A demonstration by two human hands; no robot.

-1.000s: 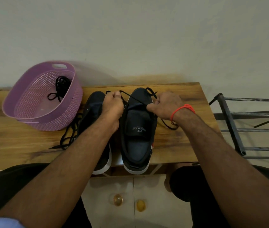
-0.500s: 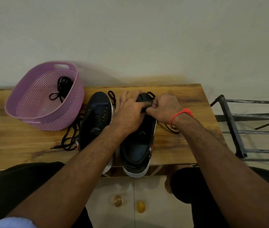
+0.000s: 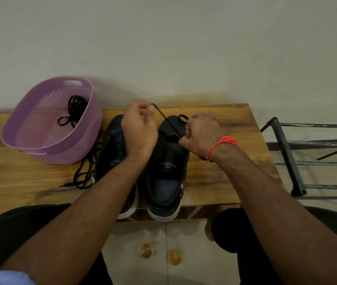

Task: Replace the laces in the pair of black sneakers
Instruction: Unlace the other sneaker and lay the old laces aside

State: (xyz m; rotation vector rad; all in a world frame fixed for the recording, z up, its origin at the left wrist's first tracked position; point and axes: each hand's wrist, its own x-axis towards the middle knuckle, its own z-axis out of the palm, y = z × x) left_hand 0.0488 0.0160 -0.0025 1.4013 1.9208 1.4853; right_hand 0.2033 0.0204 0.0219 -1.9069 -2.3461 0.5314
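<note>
The right sneaker (image 3: 166,161) carries pale lettering on its tongue, seen upside down from the head camera: a large "S" nearest the wearer, with a curved word above it that reads as "SPORTS". The left sneaker (image 3: 112,153) bears the same mark on its tongue, but the forearm covers part of it, leaving only the "S" and a few letters showing.

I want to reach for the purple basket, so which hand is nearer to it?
Left. The left hand is over the sneakers, just right of the purple basket; the right hand is farther right, beyond it.
</note>
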